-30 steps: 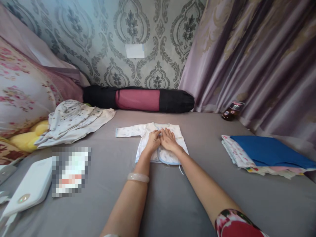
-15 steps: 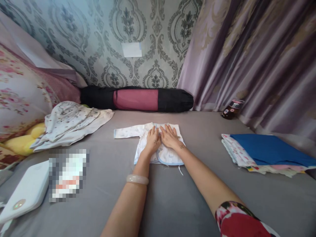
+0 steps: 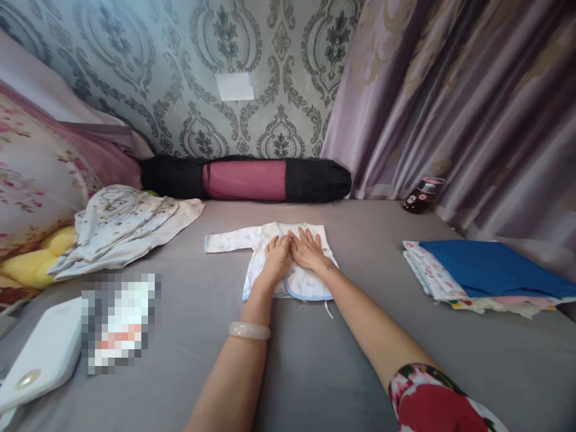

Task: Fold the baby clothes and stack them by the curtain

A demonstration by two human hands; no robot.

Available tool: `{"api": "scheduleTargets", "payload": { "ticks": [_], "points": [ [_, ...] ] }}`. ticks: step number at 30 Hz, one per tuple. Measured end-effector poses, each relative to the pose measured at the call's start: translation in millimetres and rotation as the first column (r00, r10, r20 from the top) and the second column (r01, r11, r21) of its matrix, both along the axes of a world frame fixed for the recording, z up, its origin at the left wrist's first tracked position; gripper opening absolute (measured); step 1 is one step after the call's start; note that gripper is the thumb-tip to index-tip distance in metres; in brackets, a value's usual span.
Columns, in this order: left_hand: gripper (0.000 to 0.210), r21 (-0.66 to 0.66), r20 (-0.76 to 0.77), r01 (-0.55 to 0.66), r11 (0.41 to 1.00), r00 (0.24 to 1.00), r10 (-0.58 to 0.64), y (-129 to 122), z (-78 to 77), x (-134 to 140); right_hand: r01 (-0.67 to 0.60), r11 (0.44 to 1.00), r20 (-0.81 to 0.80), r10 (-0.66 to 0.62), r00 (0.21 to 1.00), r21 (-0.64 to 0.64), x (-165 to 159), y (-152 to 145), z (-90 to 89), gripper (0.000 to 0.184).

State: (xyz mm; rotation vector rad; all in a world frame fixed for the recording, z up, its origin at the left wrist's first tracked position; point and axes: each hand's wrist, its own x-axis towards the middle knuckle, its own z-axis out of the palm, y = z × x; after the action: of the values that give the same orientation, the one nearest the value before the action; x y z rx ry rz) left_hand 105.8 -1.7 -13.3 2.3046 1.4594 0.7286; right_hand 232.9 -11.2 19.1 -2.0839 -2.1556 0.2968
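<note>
A small white baby shirt (image 3: 310, 285) with pale prints and light blue trim lies on the grey sheet. Its left-side sleeve stretches out flat, while no sleeve shows on the right side. My left hand (image 3: 276, 259) rests on the middle of the shirt, fingers slightly bent and pointing away from me. Right beside it, my right hand (image 3: 308, 249) lies flat on the chest part with its fingers spread. The two hands touch or nearly touch at the thumbs. A thin white tie hangs off the shirt's lower right edge.
Folded cloths topped by a blue piece (image 3: 490, 267) lie at right, a dark jar (image 3: 418, 197) behind them. A black and pink roll (image 3: 245, 180) lines the wall. At left are a crumpled white cloth (image 3: 130, 225), a yellow plush (image 3: 31, 267) and a white device (image 3: 49, 348).
My left hand has shifted slightly right toward my right hand, and its fingers are more bent. My right hand stays on the shirt. The view has moved a little.
</note>
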Motion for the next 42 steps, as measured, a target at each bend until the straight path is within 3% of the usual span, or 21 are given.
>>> {"api": "scheduleTargets", "payload": {
  "ticks": [3, 5, 9, 15, 22, 28, 42],
  "points": [
    [0.053, 0.016, -0.015, 0.004, 1.000, 1.000, -0.004, -1, 2.8, 0, -0.010, 0.999, -0.013, 0.009, 1.000, -0.044, 5, 2, 5.0, 0.057],
    [0.051, 0.012, -0.033, -0.002, 1.000, 0.999, 0.002, -2, 4.8, 1, 0.012, 1.000, 0.011, -0.012, 1.000, -0.007, 10, 3, 5.7, 0.058],
    [0.047, -0.001, -0.072, 0.013, 1.000, 0.997, -0.013, -4, 7.8, 3, 0.070, 0.994, 0.069, -0.076, 0.995, 0.086, 18, 3, -1.6, 0.058],
    [0.046, -0.001, -0.126, 0.029, 1.000, 0.992, -0.029, -7, 7.4, 3, 0.075, 0.993, 0.060, -0.081, 0.995, 0.092, 20, 1, -10.9, 0.059],
    [0.048, -0.016, -0.137, 0.030, 0.999, 0.990, -0.032, -8, 11.1, 3, 0.073, 0.996, 0.064, -0.077, 0.995, 0.055, 24, 3, -7.7, 0.061],
    [0.051, -0.007, -0.119, 0.042, 0.999, 0.992, -0.043, -10, 13.0, 2, 0.156, 0.983, 0.123, -0.167, 0.978, 0.098, 37, 5, -12.7, 0.066],
    [0.053, -0.041, -0.125, 0.039, 0.998, 0.991, -0.043, -13, 16.9, -1, 0.163, 0.981, 0.089, -0.173, 0.981, 0.101, 55, 0, -14.6, 0.066]
  ]
}}
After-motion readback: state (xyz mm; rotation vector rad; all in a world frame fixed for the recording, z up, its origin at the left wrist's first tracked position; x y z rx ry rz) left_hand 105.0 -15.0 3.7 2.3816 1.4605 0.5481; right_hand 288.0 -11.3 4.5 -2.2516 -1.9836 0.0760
